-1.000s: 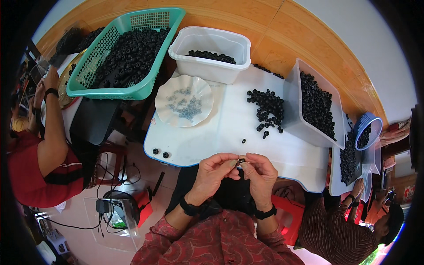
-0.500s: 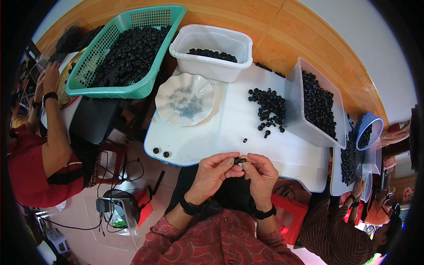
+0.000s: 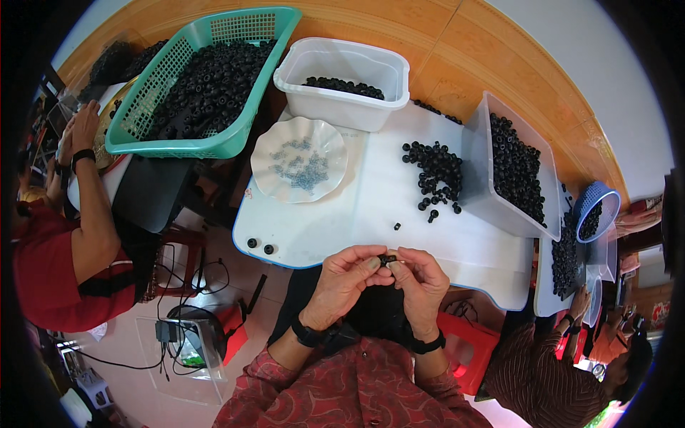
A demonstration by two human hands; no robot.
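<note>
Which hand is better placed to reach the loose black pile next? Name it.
Probably the right hand: the black pile lies ahead, nearer it than the left hand. Both pinch something small and black.

Just below the frame's centre, left hand [image 3: 347,277] and right hand [image 3: 421,282] pinch close together, forearms [image 3: 287,352] pointing upward.
</note>
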